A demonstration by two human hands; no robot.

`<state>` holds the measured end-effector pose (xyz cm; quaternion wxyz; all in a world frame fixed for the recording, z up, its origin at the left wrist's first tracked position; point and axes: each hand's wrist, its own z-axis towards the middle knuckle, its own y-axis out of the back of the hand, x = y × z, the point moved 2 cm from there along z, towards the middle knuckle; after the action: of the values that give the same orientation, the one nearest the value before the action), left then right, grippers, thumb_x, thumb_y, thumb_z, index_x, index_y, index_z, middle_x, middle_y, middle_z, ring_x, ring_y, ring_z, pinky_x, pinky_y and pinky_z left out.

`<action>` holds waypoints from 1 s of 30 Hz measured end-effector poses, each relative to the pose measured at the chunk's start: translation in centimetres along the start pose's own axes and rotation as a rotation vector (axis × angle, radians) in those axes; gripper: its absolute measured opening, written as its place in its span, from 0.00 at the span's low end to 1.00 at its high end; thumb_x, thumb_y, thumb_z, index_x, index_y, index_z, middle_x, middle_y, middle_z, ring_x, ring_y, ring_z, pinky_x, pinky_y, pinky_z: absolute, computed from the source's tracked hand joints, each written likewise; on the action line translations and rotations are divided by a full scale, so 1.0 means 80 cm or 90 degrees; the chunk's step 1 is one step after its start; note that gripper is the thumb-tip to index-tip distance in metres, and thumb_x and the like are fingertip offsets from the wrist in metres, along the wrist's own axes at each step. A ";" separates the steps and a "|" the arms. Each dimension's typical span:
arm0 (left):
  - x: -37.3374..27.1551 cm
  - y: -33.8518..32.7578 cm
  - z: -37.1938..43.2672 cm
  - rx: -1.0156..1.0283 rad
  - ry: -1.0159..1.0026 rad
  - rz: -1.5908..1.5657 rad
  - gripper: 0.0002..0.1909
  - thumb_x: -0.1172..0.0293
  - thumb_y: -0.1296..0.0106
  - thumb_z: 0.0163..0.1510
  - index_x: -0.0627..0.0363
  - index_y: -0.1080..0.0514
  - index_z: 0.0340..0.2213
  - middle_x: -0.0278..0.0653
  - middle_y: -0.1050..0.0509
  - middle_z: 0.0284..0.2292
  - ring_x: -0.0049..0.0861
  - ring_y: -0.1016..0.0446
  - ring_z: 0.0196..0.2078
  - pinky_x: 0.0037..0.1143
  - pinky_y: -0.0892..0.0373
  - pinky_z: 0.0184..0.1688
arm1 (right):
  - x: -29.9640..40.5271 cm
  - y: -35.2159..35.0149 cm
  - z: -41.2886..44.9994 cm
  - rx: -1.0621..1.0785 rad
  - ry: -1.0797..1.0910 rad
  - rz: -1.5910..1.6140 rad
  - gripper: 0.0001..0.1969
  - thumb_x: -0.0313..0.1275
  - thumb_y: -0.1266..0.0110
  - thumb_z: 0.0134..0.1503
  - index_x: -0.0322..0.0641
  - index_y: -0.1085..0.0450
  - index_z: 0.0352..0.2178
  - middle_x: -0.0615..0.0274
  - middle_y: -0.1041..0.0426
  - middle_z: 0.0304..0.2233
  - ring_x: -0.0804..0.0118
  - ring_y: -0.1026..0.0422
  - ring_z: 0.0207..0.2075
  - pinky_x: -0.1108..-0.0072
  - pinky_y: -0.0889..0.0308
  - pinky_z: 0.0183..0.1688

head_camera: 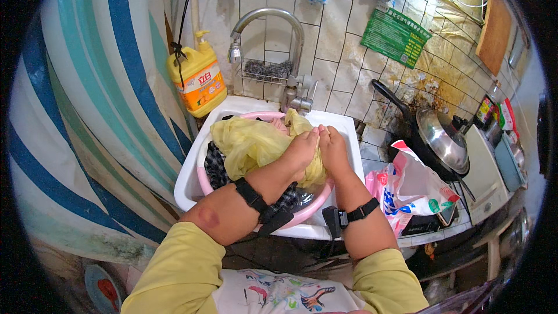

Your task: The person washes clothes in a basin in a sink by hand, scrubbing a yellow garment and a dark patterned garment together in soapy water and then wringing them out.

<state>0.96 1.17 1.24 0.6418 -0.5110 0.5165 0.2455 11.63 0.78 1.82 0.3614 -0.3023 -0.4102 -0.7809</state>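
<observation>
My left hand point(304, 150) and my right hand point(334, 148) are side by side, both closed on a wet, pale yellow cloth point(257, 141), probably a garment. Its bulk spreads to the left, and some hangs below my fingers. Under it sits a pink-rimmed basin point(316, 211) holding water. A black-and-white checked cloth point(215, 163) lies in the basin, partly covered by the yellow one. Behind, a bit of pink cloth point(279, 125) shows. The basin stands inside a white sink point(355, 144). My fingertips and the gripped folds are partly hidden.
A chrome faucet point(301, 37) arches behind the basin. On the left are a yellow detergent jug point(198, 80) and a striped curtain point(100, 96). To the right, an opened plastic package point(403, 183) lies near a lidded wok point(440, 141), whose handle points toward the wall.
</observation>
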 end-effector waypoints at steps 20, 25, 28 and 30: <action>-0.005 0.041 0.012 -0.035 -0.045 -0.047 0.14 0.65 0.61 0.59 0.63 0.33 0.38 0.45 0.30 0.36 0.32 0.28 0.35 0.32 0.29 0.37 | 0.016 -0.011 -0.009 0.055 0.007 0.208 0.14 0.36 0.48 0.56 0.33 0.30 0.32 0.53 0.27 0.24 0.63 0.28 0.26 0.74 0.34 0.31; -0.077 0.016 -0.046 -0.054 0.010 0.132 0.10 0.73 0.53 0.53 0.64 0.33 0.37 0.40 0.30 0.34 0.27 0.29 0.36 0.27 0.30 0.38 | -0.012 -0.005 -0.008 0.139 -0.061 0.183 0.13 0.33 0.44 0.52 0.33 0.29 0.35 0.55 0.25 0.26 0.68 0.27 0.27 0.75 0.33 0.32; -0.123 0.046 -0.071 -0.037 -0.004 0.214 0.09 0.73 0.51 0.52 0.60 0.33 0.36 0.36 0.30 0.31 0.22 0.30 0.35 0.24 0.31 0.35 | -0.012 -0.007 -0.008 0.135 -0.044 0.162 0.14 0.34 0.44 0.51 0.32 0.29 0.35 0.54 0.25 0.27 0.68 0.27 0.28 0.76 0.33 0.32; -0.156 0.076 -0.088 -0.051 0.006 0.260 0.08 0.71 0.52 0.53 0.58 0.33 0.36 0.35 0.29 0.29 0.21 0.29 0.33 0.23 0.31 0.33 | -0.006 -0.008 -0.008 0.146 -0.053 0.171 0.14 0.33 0.44 0.51 0.32 0.29 0.35 0.54 0.25 0.27 0.68 0.27 0.28 0.76 0.33 0.32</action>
<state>-11.38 -0.37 10.56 0.5551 -0.4218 0.6025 0.3885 11.27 0.63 0.91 0.4770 -0.3434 -0.4670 -0.6606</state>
